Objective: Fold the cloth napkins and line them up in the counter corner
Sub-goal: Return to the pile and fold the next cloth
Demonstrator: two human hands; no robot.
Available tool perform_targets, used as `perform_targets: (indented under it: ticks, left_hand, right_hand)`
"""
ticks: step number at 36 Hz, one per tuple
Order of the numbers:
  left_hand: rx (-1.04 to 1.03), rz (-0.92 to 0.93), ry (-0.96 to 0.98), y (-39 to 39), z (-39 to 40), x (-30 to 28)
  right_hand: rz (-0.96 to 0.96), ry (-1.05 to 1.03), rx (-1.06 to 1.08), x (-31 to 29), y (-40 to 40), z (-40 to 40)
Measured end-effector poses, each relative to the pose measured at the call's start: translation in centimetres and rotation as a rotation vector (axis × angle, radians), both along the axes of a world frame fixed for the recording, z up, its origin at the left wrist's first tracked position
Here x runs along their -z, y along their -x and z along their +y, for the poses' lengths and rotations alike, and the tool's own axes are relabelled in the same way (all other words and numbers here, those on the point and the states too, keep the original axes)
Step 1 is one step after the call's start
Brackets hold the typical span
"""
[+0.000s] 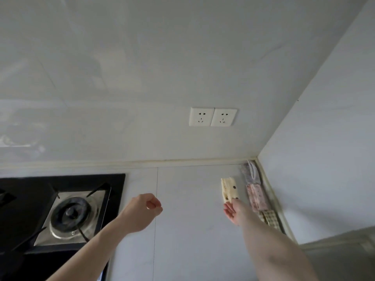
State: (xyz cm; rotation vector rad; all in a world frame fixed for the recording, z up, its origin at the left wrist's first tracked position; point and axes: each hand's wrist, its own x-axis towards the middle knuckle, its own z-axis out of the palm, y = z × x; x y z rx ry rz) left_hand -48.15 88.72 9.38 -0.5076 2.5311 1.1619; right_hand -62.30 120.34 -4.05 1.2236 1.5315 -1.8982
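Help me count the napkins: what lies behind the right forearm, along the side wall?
A checked folded napkin shows partly past the right forearm, with a pink one beyond it. Its near end, and anything further along, is covered.

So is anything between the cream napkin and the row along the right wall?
Nothing visible. Bare counter separates the cream napkin from the row of napkins; the right hand is at its near end.

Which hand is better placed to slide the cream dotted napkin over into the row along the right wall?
Right. The right hand is open at the cream dotted napkin's near end, beside the napkin row. The left hand hangs curled near the gas burner.
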Motion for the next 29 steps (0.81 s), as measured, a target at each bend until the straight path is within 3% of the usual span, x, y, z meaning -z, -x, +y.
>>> perform_targets:
  ticks: [12,21,29]
  left_hand:
    - [-0.042,-0.012,0.043,-0.2,-2.4,-0.5]
    - [-0.061,0.013,0.061,-0.7,-4.5,-0.9]
    - [-0.076,-0.01,0.056,-1.8,-5.0,-0.5]
  right_hand:
    - [0.048,-0.061,-0.015,-0.5,2.6,-2.2]
    - [0.101,0.027,0.068,-3.3,4.8,-2.1]
    - [0.046,-0.224,-0.261,-2.8,4.0,-3.1]
